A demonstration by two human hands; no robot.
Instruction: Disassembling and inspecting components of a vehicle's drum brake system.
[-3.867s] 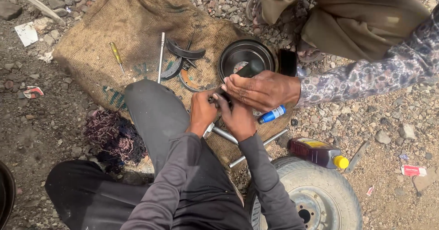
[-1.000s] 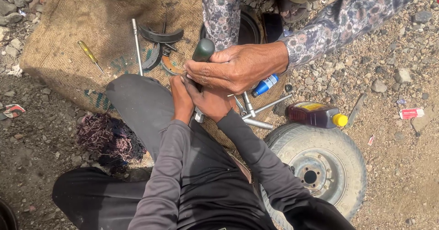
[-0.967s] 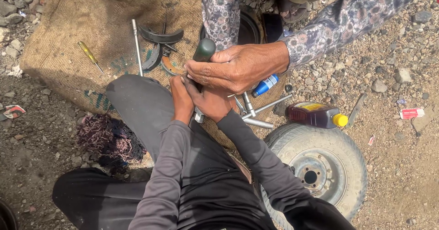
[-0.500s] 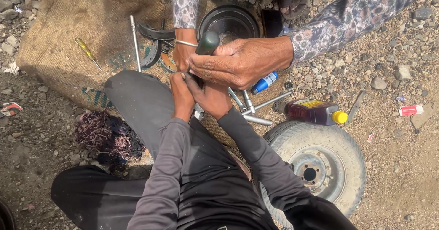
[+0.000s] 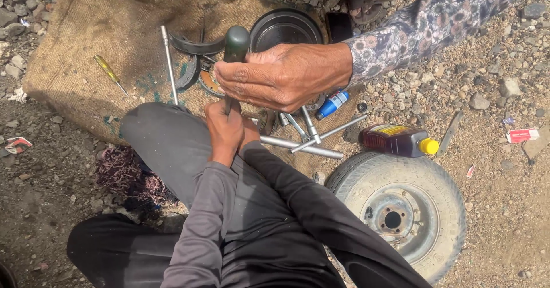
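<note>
My left hand (image 5: 225,128) is closed in a fist around the metal shaft of a screwdriver with a dark green handle (image 5: 236,42), which stands upright over my knee. Another person's hand (image 5: 286,76), in a patterned sleeve, is wrapped over the lower end of that handle, just above my fist. Only a sliver of my right hand (image 5: 252,133) shows beside my left. It lies under the other person's hand, and its fingers and whatever it holds are hidden.
A burlap sack (image 5: 86,30) on gravel carries a black brake drum (image 5: 283,27), curved brake shoes (image 5: 195,47), a metal rod (image 5: 169,61), a yellow-handled screwdriver (image 5: 109,73) and steel wrench bars (image 5: 303,146). To the right are a blue bottle (image 5: 332,104), a brown oil bottle (image 5: 398,140) and a small wheel (image 5: 401,213).
The other person's second hand has left the screwdriver and gone to the top edge. Their remaining hand still covers the handle's lower end. My hands have stayed put.
</note>
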